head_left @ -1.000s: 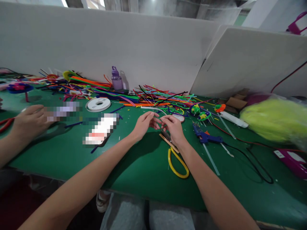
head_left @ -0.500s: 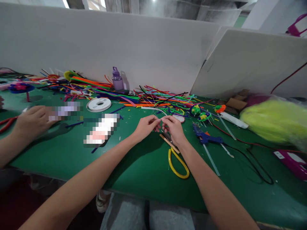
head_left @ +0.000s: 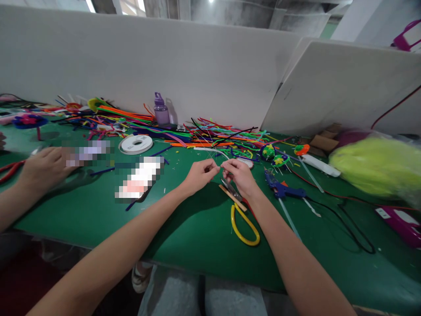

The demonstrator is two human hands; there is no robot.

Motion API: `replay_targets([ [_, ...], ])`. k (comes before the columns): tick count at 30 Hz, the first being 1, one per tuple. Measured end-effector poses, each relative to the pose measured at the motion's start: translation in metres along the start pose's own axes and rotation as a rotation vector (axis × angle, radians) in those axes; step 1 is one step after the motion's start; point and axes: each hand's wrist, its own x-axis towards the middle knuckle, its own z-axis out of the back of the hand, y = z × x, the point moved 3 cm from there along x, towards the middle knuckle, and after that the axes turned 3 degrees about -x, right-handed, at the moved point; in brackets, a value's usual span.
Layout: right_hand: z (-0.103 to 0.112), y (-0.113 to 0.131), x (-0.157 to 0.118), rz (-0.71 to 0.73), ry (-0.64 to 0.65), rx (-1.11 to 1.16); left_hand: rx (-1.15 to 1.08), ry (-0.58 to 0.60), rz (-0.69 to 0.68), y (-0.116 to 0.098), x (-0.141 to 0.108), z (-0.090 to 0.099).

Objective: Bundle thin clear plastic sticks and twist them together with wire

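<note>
Above the green table (head_left: 197,245), my left hand (head_left: 201,175) and my right hand (head_left: 239,175) are close together with fingertips pinched. What they grip is too small to make out. Thin pale threads (head_left: 210,139) rise just behind the fingertips. Beneath my right hand lie scissors (head_left: 245,224) with a yellow handle loop, their blades pointing up and left, beside a flat wooden stick (head_left: 226,193). A white strip (head_left: 210,149) curves behind my hands, near a heap of colourful pipe cleaners (head_left: 230,131).
A white spool (head_left: 135,144), a purple bottle (head_left: 161,112) and a blurred phone-like object (head_left: 140,177) are on the left. Another person's hand (head_left: 42,166) rests further left. At right are a blue glue gun (head_left: 286,189), its black cable, and a yellow-green bundle (head_left: 371,166).
My fingertips have drawn slightly apart, and my right hand has shifted a little, showing more of the scissors' blades. The other person's hand has moved slightly.
</note>
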Motion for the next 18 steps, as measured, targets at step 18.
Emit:
replay_targets([
  [18, -0.0038, 0.0004, -0.0032, -0.022, 0.149, 0.014, -0.068, 0.111, -0.003, -0.0023, -0.0006, -0.0016],
])
